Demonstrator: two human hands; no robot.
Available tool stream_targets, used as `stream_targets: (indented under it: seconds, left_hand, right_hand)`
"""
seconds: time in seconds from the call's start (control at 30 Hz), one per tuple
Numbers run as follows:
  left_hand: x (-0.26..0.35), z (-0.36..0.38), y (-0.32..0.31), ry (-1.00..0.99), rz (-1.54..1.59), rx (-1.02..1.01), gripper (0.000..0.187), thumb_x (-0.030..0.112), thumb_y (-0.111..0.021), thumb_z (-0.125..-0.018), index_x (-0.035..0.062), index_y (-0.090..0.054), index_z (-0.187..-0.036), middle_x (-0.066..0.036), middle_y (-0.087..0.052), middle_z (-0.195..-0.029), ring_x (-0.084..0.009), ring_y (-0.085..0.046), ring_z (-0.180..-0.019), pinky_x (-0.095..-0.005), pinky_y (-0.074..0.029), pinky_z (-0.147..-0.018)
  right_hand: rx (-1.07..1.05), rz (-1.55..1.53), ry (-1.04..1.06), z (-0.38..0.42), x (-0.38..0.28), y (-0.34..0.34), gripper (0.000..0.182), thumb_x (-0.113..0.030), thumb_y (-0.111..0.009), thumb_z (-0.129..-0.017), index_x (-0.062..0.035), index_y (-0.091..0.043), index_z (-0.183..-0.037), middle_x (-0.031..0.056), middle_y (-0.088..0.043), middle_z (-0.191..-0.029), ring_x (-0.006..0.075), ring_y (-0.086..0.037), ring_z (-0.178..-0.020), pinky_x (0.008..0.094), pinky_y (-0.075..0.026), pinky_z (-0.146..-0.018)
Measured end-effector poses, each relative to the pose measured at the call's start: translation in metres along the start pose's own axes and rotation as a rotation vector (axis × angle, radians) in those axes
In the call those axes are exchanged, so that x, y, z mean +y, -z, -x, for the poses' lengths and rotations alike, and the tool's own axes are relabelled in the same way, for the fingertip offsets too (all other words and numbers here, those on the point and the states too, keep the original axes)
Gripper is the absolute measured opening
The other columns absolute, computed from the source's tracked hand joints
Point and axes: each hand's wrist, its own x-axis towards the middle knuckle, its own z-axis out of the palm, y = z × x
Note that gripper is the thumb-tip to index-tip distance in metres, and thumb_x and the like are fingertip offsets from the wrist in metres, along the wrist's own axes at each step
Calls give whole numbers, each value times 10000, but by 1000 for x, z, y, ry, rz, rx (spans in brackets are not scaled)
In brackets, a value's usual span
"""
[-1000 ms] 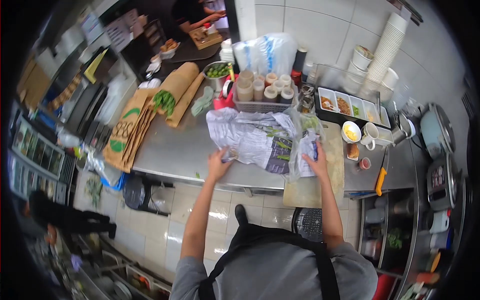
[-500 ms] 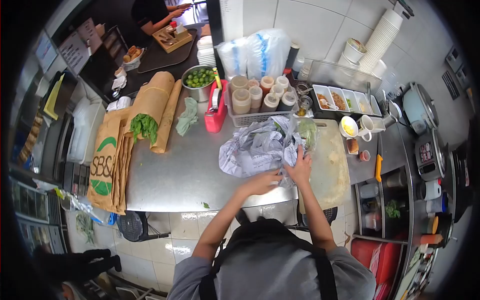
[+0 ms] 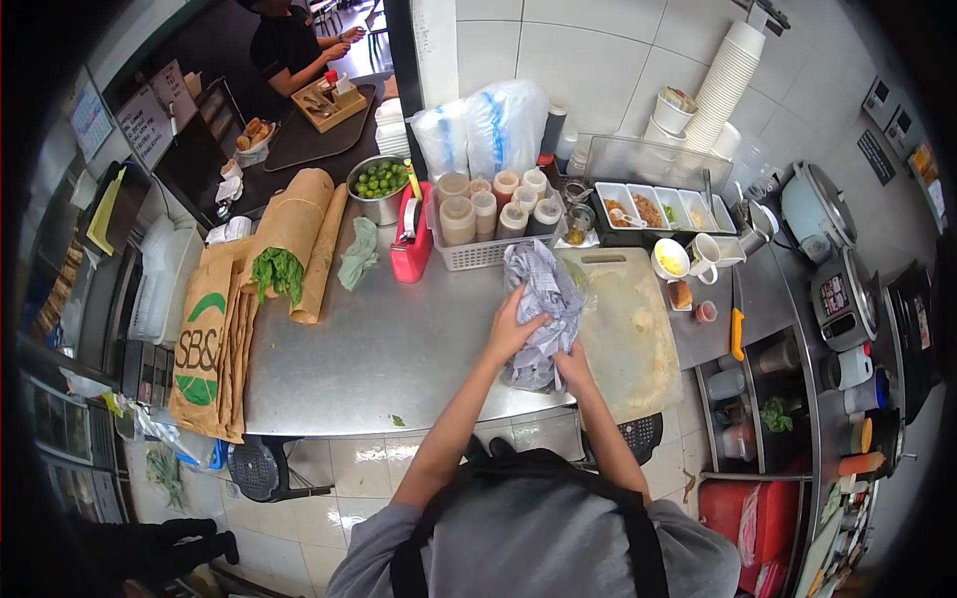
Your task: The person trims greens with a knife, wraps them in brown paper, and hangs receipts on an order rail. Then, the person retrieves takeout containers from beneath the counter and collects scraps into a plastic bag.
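A crumpled bundle of printed paper (image 3: 546, 299) stands bunched up on the steel table, with some clear plastic around its lower end. My left hand (image 3: 513, 327) presses on its left side, fingers curled against the paper. Against the lower right side, my right hand (image 3: 573, 367) grips the bundle, its fingertips partly hidden. Just right of the bundle lies a worn cutting board (image 3: 628, 334), and some clear plastic with pale green in it shows at the board's left edge, partly covered by the paper.
Behind the bundle is a basket (image 3: 478, 256) of sauce bottles. Left of it stand a red tape dispenser (image 3: 410, 244), a pot of limes (image 3: 379, 207) and a green cloth (image 3: 359, 254). Paper bags (image 3: 207, 344) and wrapped greens (image 3: 279, 271) lie farther left. An orange-handled knife (image 3: 738, 334) lies right.
The paper was spread wide and loose; now it is gathered into a narrower, taller bundle. My left hand has moved up its left side, and my right hand has moved lower.
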Motion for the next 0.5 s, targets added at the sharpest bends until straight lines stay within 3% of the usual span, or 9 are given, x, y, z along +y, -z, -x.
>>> stream_targets:
  seconds: [0.07,0.1,0.2,0.23,0.33,0.4,0.47,0.5]
  left_hand:
    - [2,0,-5,25,-49,26,731,268,-744,-689,23,-412,-1292,-241,-494,-1210,-356,-482,-1133,-375,-385,-943]
    - [3,-1,-5,22,-63,31,703,251,-736,-699,29,-422,-1287,-238,-495,-1211,-357,-483,-1131,-370,-387,-942]
    - [-2,6,-6,-35,-59,-82,614,194,-709,-726,54,-452,-1266,-209,-503,-1214,-356,-493,-1111,-374,-398,-931]
    - [-3,8,-4,-66,-52,-141,585,173,-700,-735,64,-462,-1259,-197,-506,-1215,-355,-499,-1102,-378,-403,-926]
    - [-6,-7,40,-13,232,-504,489,105,-671,-753,73,-502,-1211,-166,-502,-1230,-350,-506,-1071,-390,-426,-880]
    - [-14,-22,58,369,304,-260,368,143,-664,-770,68,-575,-1120,-109,-564,-1174,-301,-566,-958,-404,-446,-809]
    - [-27,-41,42,128,-319,431,227,166,-631,-803,55,-612,-1001,-77,-618,-1027,-229,-582,-839,-360,-462,-738]
    - [-37,-46,39,58,-417,489,184,177,-614,-819,53,-619,-955,-58,-622,-947,-197,-576,-783,-339,-462,-698]
  right_hand:
    - [123,-108,253,17,-9,-6,842,-114,-628,-703,-8,-174,-1404,202,-277,-1393,283,-331,-1247,369,-287,-1023]
    - [146,100,298,23,-22,-7,969,-152,-656,-710,-42,-14,-1427,220,-108,-1445,342,-158,-1314,401,-180,-1071]
    - [223,497,414,24,-63,-28,954,-194,-686,-709,-54,-78,-1430,243,-175,-1407,388,-148,-1304,427,-179,-1068]
    - [225,557,432,17,-64,-32,850,-218,-696,-710,-70,-228,-1404,252,-240,-1353,405,-238,-1262,418,-227,-1051]
    - [250,512,371,-18,-19,-11,680,-215,-695,-713,-66,-408,-1312,253,-298,-1299,407,-332,-1206,412,-291,-1016]
    - [275,524,388,-20,-10,-6,594,-201,-686,-715,-65,-471,-1251,258,-310,-1284,410,-375,-1169,410,-325,-989]
    - [280,541,403,-19,-12,-7,539,-185,-678,-714,-65,-509,-1211,263,-323,-1269,415,-397,-1146,412,-343,-974]
    - [272,552,407,-17,-15,-11,525,-176,-674,-712,-65,-516,-1200,266,-330,-1262,419,-398,-1142,416,-344,-972]
